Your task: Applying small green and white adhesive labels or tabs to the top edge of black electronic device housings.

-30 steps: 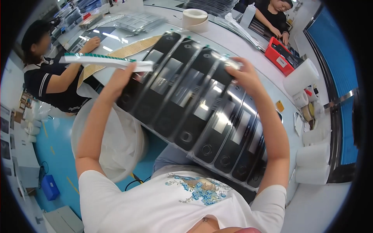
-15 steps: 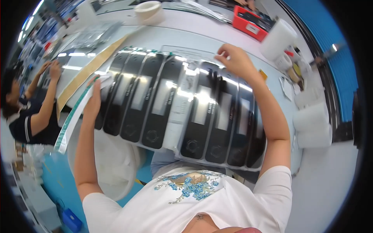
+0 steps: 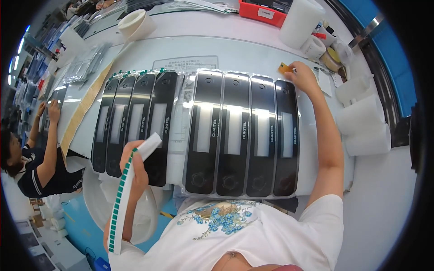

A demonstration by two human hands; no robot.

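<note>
My left hand [image 3: 135,168] is closed around a long white strip of stickers with green tabs [image 3: 118,212]. The strip's upper end is folded over past my fingers, while the long part hangs beside my forearm. To the far right, the fingers of my right hand [image 3: 302,77] are pinched at the edge of a small flat orange-yellow piece [image 3: 283,68]. Between my arms lie two groups of long black panels with light windows: the left group [image 3: 118,135] has green tabs at its top ends, and the right group [image 3: 233,174] shows none there.
A printed sheet [image 3: 178,122] lies partly under the panels. A tan tape strip [image 3: 86,106] runs from a tape roll [image 3: 134,23]. White rolls [image 3: 368,131] and a red bin [image 3: 260,13] edge the table. Another person [image 3: 38,158] works at left; a white tub [image 3: 92,192] stands below.
My right hand has moved right, from above the panels to the orange-yellow piece. My left hand has come nearer to me and rightward, still holding the strip. The head view has shifted.
</note>
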